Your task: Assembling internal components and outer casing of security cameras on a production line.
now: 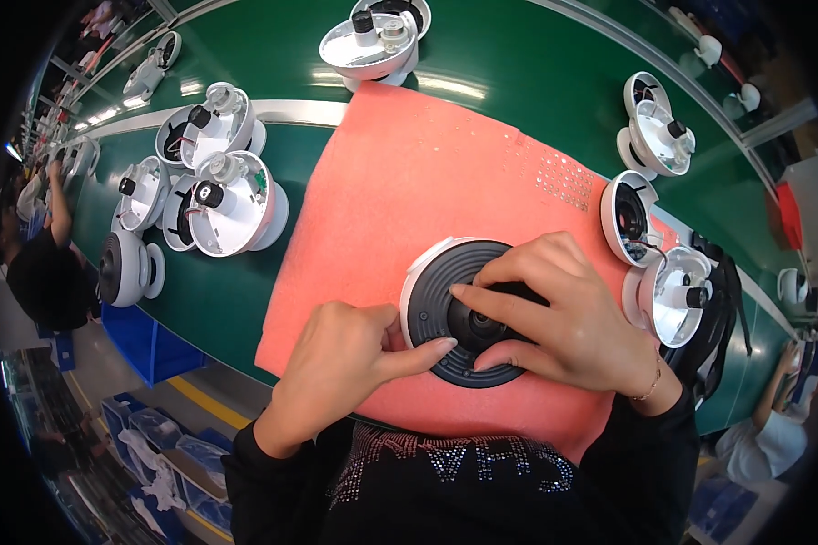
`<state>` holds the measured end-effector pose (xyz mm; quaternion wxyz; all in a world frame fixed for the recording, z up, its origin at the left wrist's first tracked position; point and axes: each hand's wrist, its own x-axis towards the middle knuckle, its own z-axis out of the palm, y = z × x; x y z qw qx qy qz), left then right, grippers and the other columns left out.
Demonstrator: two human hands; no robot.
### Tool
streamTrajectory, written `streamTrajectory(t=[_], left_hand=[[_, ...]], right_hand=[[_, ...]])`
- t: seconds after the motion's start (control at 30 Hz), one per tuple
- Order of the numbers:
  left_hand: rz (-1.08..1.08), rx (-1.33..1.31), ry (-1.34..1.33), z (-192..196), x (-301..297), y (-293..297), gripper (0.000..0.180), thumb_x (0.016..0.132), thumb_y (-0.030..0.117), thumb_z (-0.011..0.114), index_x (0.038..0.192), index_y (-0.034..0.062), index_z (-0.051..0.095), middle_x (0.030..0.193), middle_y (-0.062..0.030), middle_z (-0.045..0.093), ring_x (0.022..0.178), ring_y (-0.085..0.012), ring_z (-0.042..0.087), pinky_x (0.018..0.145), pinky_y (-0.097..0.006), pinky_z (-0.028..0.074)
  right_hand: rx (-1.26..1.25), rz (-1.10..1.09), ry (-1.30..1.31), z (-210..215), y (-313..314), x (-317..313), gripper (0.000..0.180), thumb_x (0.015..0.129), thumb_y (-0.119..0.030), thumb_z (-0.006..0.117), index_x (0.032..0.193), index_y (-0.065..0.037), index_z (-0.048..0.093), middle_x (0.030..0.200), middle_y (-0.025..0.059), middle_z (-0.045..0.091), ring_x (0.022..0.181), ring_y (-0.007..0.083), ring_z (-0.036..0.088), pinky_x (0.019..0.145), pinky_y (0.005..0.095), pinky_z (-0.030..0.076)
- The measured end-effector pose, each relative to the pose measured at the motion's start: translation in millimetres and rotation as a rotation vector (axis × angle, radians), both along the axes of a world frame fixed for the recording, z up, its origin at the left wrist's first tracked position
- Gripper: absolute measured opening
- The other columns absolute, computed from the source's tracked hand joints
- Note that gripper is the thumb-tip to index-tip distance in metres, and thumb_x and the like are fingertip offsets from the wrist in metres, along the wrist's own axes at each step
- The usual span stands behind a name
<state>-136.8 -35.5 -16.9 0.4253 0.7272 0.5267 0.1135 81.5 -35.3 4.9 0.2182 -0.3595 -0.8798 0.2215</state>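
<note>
A round camera unit [434, 289] with a dark grey ringed face and a white rim lies face up on a pink cloth [382, 209] in front of me. My left hand [350, 350] is closed on its left edge, with the thumb on the face and the other fingers curled at the side. Over the right half reaches my right hand [568, 313], its thumb and fingers bent around the lens [483, 322] at the centre. That hand covers much of the lens and the right rim; I cannot tell if a small part is between its fingertips.
Several opened white camera housings [236, 213] stand on the green bench [264, 54] at left. More housings [677, 291] stand at right beside a black bag-like bundle [725, 318]. Small shiny pieces [563, 177] dot the cloth's far right. A blue bin [141, 341] and a person [50, 272] are at left.
</note>
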Motion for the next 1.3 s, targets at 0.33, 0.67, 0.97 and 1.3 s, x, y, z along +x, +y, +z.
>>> streamTrajectory(t=[0.33, 0.67, 0.97, 1.3], left_hand=[[0.07, -0.007, -0.03, 0.9, -0.4, -4.9, 0.037, 0.068, 0.027, 0.071, 0.056, -0.0027, 0.054, 0.042, -0.0076, 0.049, 0.035, -0.0108, 0.047, 0.036, -0.023, 0.034], [0.133, -0.022, -0.037, -2.4, -0.8, -6.6, 0.039, 0.068, 0.028, 0.072, 0.055, -0.0041, 0.055, 0.043, -0.0099, 0.051, 0.036, -0.0152, 0.05, 0.037, -0.025, 0.037], [0.151, -0.056, -0.072, -0.7, 7.2, -8.1, 0.037, 0.068, 0.026, 0.072, 0.053, -0.0026, 0.054, 0.042, -0.0086, 0.052, 0.035, -0.0134, 0.05, 0.037, -0.024, 0.037], [0.225, -0.017, -0.182, -15.4, 2.7, -10.6, 0.038, 0.066, 0.028, 0.073, 0.052, 0.0004, 0.051, 0.041, -0.0052, 0.048, 0.034, -0.0114, 0.045, 0.037, -0.024, 0.034]], right_hand=[[-0.06, -0.2, 0.156, -13.6, -7.4, 7.4, 0.07, 0.067, -0.038, 0.068, 0.125, -0.006, 0.043, 0.12, 0.0158, 0.044, 0.106, 0.0309, 0.047, 0.09, 0.0393, 0.036], [-0.216, -0.682, 0.476, 31.5, 22.6, 104.0, 0.036, 0.084, -0.017, 0.052, 0.117, -0.004, 0.048, 0.106, 0.0076, 0.054, 0.091, 0.0147, 0.053, 0.08, 0.0268, 0.043], [-0.964, -1.15, 0.918, -72.0, 55.3, 327.1, 0.034, 0.083, -0.012, 0.049, 0.111, 0.007, 0.04, 0.107, 0.0228, 0.048, 0.094, 0.0327, 0.055, 0.081, 0.0359, 0.05], [-0.698, -1.054, 1.322, -46.9, 52.0, 287.9, 0.027, 0.078, 0.004, 0.046, 0.102, 0.01, 0.036, 0.109, 0.0299, 0.043, 0.1, 0.0415, 0.05, 0.088, 0.038, 0.048]])
